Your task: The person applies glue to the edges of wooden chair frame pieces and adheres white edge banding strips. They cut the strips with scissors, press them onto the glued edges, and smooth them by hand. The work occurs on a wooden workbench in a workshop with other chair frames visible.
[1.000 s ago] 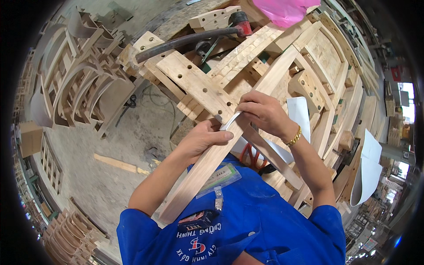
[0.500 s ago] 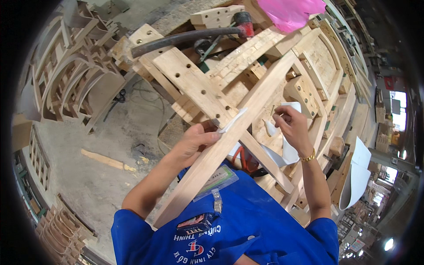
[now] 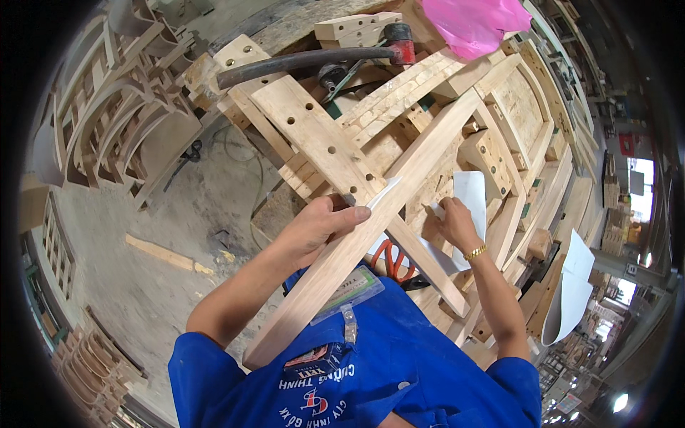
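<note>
Shirt, lower centre: blue cloth point(image 3: 421, 364), creased, with a clear badge holder point(image 3: 351, 294) on the chest.
Wooden bar point(image 3: 335, 278): pale, smooth, square-edged and straight-grained, slanting from lower left through the centre toward upper right.
White strip point(image 3: 387, 190): thin, narrow, along the bar's left edge at centre.
Left hand point(image 3: 317, 227): half closed, thumb flat on the bar beside the strip, fingers curled at its edge; which it gripped could not be told.
Right hand point(image 3: 458, 222): right of centre, fingers bent inward, fingertips at a small white scrap point(image 3: 436, 210); whether pinched could not be told.
White sheet point(image 3: 469, 192): smooth, bent, just beside the right hand.
Drilled board point(image 3: 312, 127): flat wood with round holes, above the left hand.
Mallet point(image 3: 402, 50): dark handle, red-and-black head, top centre.
Pink plastic point(image 3: 477, 27): crumpled, top right of centre.
Frames point(image 3: 132, 125): curved wood, upper left.
</note>
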The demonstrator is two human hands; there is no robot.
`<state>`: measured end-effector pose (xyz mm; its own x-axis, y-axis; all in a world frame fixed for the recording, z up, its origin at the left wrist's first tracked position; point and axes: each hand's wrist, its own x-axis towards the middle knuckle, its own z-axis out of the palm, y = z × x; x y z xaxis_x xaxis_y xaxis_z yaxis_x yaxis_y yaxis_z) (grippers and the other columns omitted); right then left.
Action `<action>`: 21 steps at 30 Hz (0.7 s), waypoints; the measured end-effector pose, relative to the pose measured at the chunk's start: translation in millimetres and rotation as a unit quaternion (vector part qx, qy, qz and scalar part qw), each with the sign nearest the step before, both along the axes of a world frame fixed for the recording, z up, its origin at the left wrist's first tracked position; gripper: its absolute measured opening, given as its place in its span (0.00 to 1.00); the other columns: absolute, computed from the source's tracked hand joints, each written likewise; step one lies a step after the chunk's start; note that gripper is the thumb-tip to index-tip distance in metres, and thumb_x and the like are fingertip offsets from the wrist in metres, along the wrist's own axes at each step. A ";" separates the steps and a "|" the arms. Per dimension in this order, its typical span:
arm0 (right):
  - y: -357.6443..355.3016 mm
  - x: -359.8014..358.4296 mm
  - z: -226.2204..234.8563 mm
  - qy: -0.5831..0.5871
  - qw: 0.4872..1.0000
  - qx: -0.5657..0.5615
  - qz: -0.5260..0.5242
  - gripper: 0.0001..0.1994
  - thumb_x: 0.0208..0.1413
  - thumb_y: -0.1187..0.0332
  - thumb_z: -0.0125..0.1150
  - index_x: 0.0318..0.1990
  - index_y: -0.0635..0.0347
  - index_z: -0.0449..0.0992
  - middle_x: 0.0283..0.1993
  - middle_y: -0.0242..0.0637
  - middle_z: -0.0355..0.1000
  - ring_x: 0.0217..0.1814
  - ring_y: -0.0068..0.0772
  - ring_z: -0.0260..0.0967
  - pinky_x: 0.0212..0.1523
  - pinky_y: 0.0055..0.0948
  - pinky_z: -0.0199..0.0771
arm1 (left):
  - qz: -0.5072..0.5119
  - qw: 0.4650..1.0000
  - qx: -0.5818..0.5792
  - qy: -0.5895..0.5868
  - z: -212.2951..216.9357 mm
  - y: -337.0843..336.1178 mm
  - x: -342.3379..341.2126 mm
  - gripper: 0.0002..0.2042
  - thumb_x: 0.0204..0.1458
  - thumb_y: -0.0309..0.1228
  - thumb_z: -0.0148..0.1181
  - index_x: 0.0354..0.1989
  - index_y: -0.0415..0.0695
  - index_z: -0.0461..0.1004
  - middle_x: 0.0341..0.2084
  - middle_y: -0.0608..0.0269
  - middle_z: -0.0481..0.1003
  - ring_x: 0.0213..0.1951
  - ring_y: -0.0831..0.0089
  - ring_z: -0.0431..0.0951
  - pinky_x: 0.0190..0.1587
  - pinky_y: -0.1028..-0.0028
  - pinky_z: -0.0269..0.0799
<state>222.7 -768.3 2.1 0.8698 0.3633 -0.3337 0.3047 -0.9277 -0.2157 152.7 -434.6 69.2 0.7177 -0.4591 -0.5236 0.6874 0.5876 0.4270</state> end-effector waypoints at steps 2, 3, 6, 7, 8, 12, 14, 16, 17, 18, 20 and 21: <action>-2.3 -3.5 7.2 -0.002 0.999 0.042 -0.035 0.13 0.46 0.71 0.62 0.39 0.67 0.71 0.37 0.52 0.71 0.36 0.49 0.71 0.36 0.40 0.72 | -0.008 1.000 0.010 0.000 -3.7 -1.3 1.1 0.25 0.47 0.31 0.66 0.51 0.32 0.65 0.36 0.61 0.74 0.34 0.82 0.75 0.35 0.83 0.72; -1.9 -4.6 13.7 0.005 0.994 0.071 -0.079 0.14 0.46 0.71 0.62 0.40 0.67 0.72 0.37 0.50 0.72 0.36 0.42 0.71 0.37 0.35 0.72 | -0.008 1.000 0.023 -0.005 -13.1 -3.4 -0.8 0.25 0.47 0.31 0.67 0.51 0.32 0.65 0.36 0.61 0.74 0.34 0.83 0.74 0.35 0.83 0.72; 18.3 -1.8 54.1 0.050 0.966 0.203 -0.152 0.14 0.50 0.74 0.60 0.45 0.67 0.72 0.38 0.40 0.72 0.37 0.24 0.70 0.37 0.23 0.70 | 0.007 0.999 0.046 -0.001 -20.5 -3.8 -5.0 0.25 0.46 0.29 0.66 0.51 0.31 0.65 0.36 0.60 0.73 0.33 0.82 0.74 0.35 0.84 0.72; 20.0 -1.0 63.7 0.058 0.951 0.271 -0.140 0.14 0.51 0.75 0.60 0.46 0.67 0.71 0.38 0.39 0.72 0.37 0.23 0.70 0.37 0.23 0.70 | 0.007 0.999 0.049 0.000 -20.2 -4.8 -5.1 0.25 0.46 0.29 0.66 0.51 0.31 0.65 0.36 0.60 0.73 0.33 0.81 0.74 0.35 0.84 0.71; 22.5 0.5 74.2 0.067 0.930 0.338 -0.128 0.15 0.51 0.76 0.60 0.47 0.67 0.71 0.37 0.37 0.72 0.36 0.22 0.70 0.37 0.22 0.71 | 0.009 0.999 0.044 -0.001 -19.6 -5.3 -5.6 0.26 0.46 0.28 0.66 0.52 0.31 0.64 0.37 0.59 0.72 0.34 0.80 0.74 0.36 0.83 0.72; 70.1 5.5 121.6 0.097 0.890 0.438 -0.085 0.21 0.51 0.77 0.62 0.53 0.65 0.67 0.38 0.33 0.72 0.38 0.19 0.69 0.38 0.20 0.71 | 0.014 1.000 0.006 0.001 -15.1 -4.4 -4.7 0.28 0.45 0.26 0.65 0.54 0.30 0.61 0.42 0.54 0.71 0.39 0.75 0.76 0.42 0.79 0.74; 78.5 14.7 128.0 0.099 0.893 0.438 -0.014 0.24 0.51 0.77 0.63 0.56 0.65 0.64 0.38 0.34 0.72 0.39 0.19 0.70 0.38 0.20 0.71 | 0.010 1.000 -0.004 0.005 -12.9 -4.4 -3.9 0.29 0.44 0.24 0.66 0.55 0.29 0.60 0.43 0.52 0.71 0.42 0.72 0.76 0.44 0.77 0.74; 89.9 28.9 140.1 0.144 0.901 0.406 0.047 0.18 0.54 0.76 0.60 0.53 0.65 0.67 0.38 0.36 0.72 0.36 0.20 0.71 0.35 0.20 0.72 | 0.007 1.000 0.009 0.008 -10.4 -5.3 -3.4 0.31 0.43 0.23 0.66 0.56 0.29 0.59 0.44 0.51 0.71 0.45 0.71 0.75 0.47 0.76 0.74; 98.5 33.8 145.3 0.178 0.899 0.397 0.054 0.17 0.55 0.75 0.59 0.52 0.64 0.69 0.38 0.36 0.73 0.35 0.20 0.71 0.35 0.20 0.72 | 0.006 1.000 0.008 0.006 -11.8 -5.4 -3.3 0.32 0.43 0.23 0.67 0.57 0.29 0.58 0.45 0.50 0.70 0.46 0.70 0.75 0.46 0.76 0.74; 106.0 37.7 148.0 0.211 0.896 0.387 0.059 0.15 0.55 0.75 0.58 0.51 0.64 0.70 0.38 0.36 0.73 0.34 0.20 0.71 0.34 0.20 0.72 | 0.003 1.000 0.007 0.004 -14.0 -5.7 -2.8 0.33 0.42 0.23 0.67 0.57 0.29 0.57 0.46 0.50 0.70 0.46 0.69 0.75 0.46 0.75 0.75; 115.8 44.9 147.7 0.219 0.904 0.359 0.076 0.13 0.56 0.73 0.58 0.49 0.64 0.71 0.35 0.33 0.72 0.32 0.18 0.70 0.31 0.17 0.69 | 0.000 1.000 0.011 0.001 -15.3 -6.4 -2.9 0.34 0.42 0.22 0.68 0.58 0.29 0.57 0.47 0.49 0.69 0.46 0.68 0.75 0.47 0.74 0.75; 119.3 48.0 146.6 0.215 0.910 0.343 0.087 0.14 0.56 0.73 0.58 0.49 0.64 0.71 0.35 0.32 0.72 0.31 0.17 0.70 0.31 0.17 0.68 | -0.001 1.000 0.016 0.002 -15.0 -6.7 -2.9 0.35 0.42 0.22 0.68 0.58 0.30 0.56 0.47 0.49 0.69 0.46 0.68 0.75 0.47 0.74 0.74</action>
<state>270.7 -648.9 148.8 0.6213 0.7348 -0.2722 0.1857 -0.4755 -0.8599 149.9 -441.3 54.1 0.7146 -0.4428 -0.5415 0.6902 0.5724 0.4427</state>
